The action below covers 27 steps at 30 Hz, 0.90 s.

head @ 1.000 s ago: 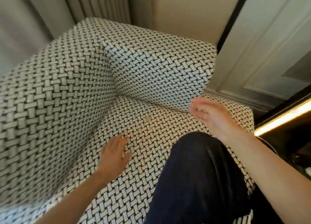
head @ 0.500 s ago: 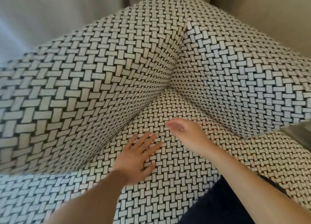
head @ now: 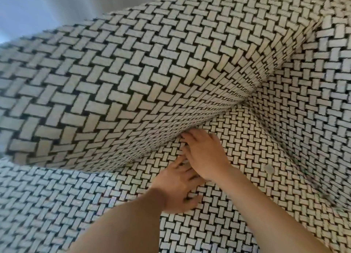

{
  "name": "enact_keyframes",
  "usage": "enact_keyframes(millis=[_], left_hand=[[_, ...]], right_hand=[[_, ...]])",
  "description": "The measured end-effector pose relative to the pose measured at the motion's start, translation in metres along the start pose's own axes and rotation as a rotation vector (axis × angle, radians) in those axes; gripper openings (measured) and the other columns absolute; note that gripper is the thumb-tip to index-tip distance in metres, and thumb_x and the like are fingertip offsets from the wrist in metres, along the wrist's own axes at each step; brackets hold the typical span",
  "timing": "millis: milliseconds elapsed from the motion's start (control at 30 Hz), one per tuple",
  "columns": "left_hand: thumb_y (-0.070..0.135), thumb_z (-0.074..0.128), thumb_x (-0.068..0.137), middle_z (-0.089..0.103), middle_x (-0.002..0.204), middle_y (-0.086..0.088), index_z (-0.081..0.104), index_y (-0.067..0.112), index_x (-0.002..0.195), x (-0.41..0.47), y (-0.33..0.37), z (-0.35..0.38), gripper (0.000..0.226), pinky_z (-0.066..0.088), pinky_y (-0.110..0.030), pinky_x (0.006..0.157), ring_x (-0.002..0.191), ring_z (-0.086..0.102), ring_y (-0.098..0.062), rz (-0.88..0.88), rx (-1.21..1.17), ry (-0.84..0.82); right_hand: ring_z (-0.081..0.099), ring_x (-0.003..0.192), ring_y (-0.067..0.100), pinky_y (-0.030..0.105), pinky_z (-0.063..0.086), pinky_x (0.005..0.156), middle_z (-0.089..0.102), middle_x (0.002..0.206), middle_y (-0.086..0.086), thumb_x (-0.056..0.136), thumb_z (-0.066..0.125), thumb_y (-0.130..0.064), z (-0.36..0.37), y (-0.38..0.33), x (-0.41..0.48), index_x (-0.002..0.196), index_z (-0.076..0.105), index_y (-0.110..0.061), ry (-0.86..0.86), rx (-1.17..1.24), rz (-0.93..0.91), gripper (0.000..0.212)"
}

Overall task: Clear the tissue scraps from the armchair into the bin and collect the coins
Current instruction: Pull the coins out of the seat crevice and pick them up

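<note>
From the head camera, the armchair (head: 133,72) fills nearly the whole frame, covered in a black-and-cream basket-weave fabric. The seat crease (head: 224,115), where the seat cushion (head: 256,214) meets the padded side panel, runs diagonally across the middle.

One coin (head: 269,169), a small pale disc, lies flat on the seat cushion, on the seat side of the seat crease and well away from it. It is out to the right of the right hand (head: 206,155) and neither hand touches it.

The right hand lies palm down right at the seat crease. Its fingers are stretched forward and only slightly bent, and the fingertips (head: 187,136) press against the fabric where the side panel overhangs the seat. It holds nothing that can be seen, though the underside of the palm is hidden.

The left hand (head: 176,190) lies just back from the seat crease, flat on the cushion with its fingers straight and spread. Its fingertips are tucked under the right hand's wrist. It grips nothing. Both bare forearms reach in from the bottom edge.
</note>
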<state>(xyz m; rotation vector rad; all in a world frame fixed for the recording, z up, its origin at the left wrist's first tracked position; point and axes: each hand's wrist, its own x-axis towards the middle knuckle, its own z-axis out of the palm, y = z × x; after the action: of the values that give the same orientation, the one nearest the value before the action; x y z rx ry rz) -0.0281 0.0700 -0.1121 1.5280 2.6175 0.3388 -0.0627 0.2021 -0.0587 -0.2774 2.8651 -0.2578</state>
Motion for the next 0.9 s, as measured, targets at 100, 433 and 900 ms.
enact_keyframes(millis=[100,433,900], left_hand=[[0.053,0.042,0.084,0.06,0.125,0.002,0.043,0.029,0.126,0.0,0.0,0.002,0.048,0.015,-0.044,0.116,0.126,0.044,-0.019,-0.002,-0.019,0.0],[0.055,0.032,0.09,0.005,0.159,0.005,0.006,0.034,0.15,0.0,-0.001,0.001,0.068,-0.003,-0.04,0.115,0.145,-0.003,-0.015,-0.026,0.029,-0.067],[0.052,0.037,0.088,0.024,0.154,0.003,0.015,0.032,0.149,-0.001,0.0,-0.003,0.067,0.005,-0.041,0.116,0.144,0.012,-0.017,-0.028,0.006,-0.06]], right_hand=[[0.038,0.126,0.021,0.036,0.028,0.103,0.047,0.132,0.0,0.096,0.042,-0.024,-0.001,0.003,0.0,0.134,0.048,-0.02,0.057,-0.08,-0.04,0.039],[0.063,0.095,0.025,0.038,0.05,0.082,0.066,0.094,0.004,0.061,0.08,-0.003,-0.02,0.052,-0.06,0.095,0.072,-0.01,-0.01,-0.225,-0.064,0.036],[0.029,0.137,0.014,0.033,0.023,0.114,0.031,0.151,-0.004,0.097,0.043,-0.021,-0.023,0.039,-0.025,0.142,0.037,-0.021,-0.039,0.143,-0.074,0.046]])
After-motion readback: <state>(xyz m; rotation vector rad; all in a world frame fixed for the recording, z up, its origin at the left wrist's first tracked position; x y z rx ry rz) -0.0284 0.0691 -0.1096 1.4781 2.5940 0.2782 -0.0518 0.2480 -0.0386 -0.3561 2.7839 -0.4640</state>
